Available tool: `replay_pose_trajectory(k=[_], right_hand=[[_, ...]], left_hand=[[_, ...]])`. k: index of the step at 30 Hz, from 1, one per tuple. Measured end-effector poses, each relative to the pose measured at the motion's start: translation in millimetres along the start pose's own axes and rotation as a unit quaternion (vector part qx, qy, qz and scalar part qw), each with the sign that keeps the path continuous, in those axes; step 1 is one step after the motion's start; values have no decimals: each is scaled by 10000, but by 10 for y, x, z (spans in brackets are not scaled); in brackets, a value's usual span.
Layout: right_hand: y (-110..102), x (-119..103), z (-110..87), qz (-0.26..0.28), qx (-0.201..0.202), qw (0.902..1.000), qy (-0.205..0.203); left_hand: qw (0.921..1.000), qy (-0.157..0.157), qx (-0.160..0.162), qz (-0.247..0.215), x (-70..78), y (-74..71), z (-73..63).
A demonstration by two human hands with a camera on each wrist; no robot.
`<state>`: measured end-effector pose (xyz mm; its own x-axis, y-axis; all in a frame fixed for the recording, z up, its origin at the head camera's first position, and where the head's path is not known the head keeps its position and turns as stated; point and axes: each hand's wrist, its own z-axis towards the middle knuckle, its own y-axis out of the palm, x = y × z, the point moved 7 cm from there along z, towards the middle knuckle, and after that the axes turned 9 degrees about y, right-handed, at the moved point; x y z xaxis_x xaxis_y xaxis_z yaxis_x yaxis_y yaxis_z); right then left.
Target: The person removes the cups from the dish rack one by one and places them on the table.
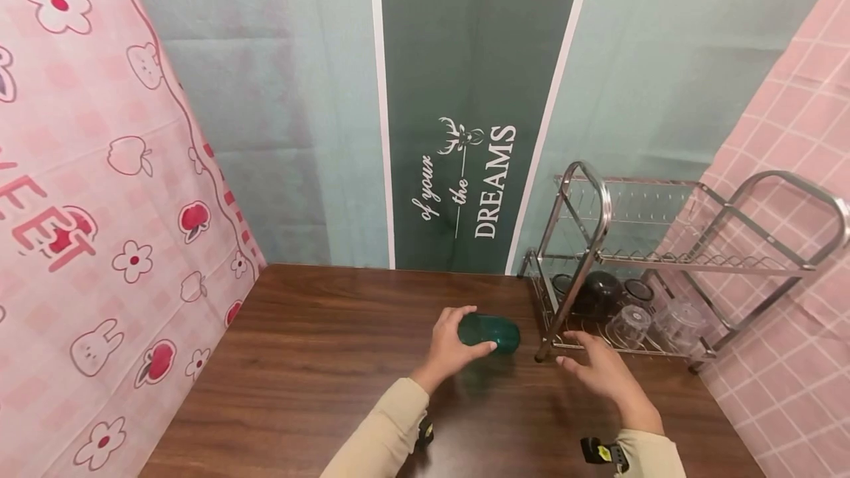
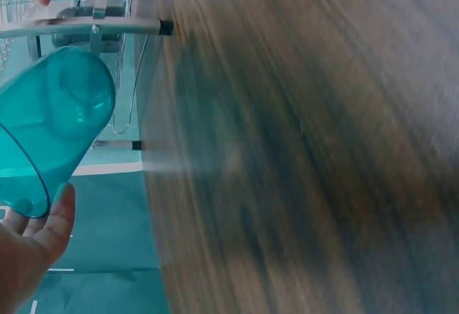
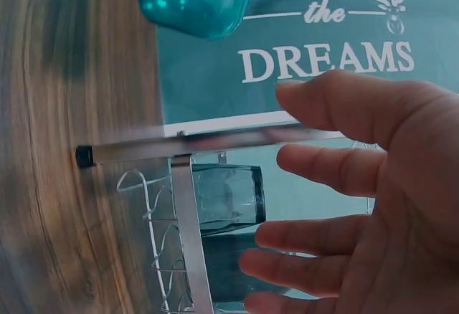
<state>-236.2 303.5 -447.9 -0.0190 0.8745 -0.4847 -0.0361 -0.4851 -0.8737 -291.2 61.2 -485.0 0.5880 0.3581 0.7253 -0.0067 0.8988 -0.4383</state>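
My left hand (image 1: 451, 341) holds a translucent teal tumbler (image 1: 501, 334) by its rim end. It lies on its side in the air above the table, its base toward the rack. In the left wrist view the tumbler (image 2: 64, 99) shows its open mouth near my fingers (image 2: 59, 224). My right hand (image 1: 604, 371) is empty, fingers spread, at the front left corner of a two-tier metal dish rack (image 1: 704, 265). The right wrist view shows a smoky glass (image 3: 228, 198) on the rack's lower tier, beyond my fingertips (image 3: 290, 158).
Clear glasses (image 1: 629, 327) and dark cups (image 1: 600, 292) stand on the rack's lower tier. The rack is on the right of the brown wooden table (image 1: 319, 360). A pink patterned cloth (image 1: 133, 205) hangs at left, a green lettered one (image 1: 478, 43) behind, a pink checked one (image 1: 797, 360) at right.
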Motion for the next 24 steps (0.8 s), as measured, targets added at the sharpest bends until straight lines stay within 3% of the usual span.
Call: replay_pose_trajectory(k=[10, 16, 24], right_hand=[[-27, 80, 139, -553, -16, 9985, 2], [-75, 124, 257, -582, -41, 9983, 59], [-151, 104, 399, -631, 6, 9980, -11]], left_hand=[[9989, -159, -300, 324, -92, -36, 102], [9976, -210, -414, 508, -93, -82, 175], [9920, -256, -569, 1099, -94, -103, 291]])
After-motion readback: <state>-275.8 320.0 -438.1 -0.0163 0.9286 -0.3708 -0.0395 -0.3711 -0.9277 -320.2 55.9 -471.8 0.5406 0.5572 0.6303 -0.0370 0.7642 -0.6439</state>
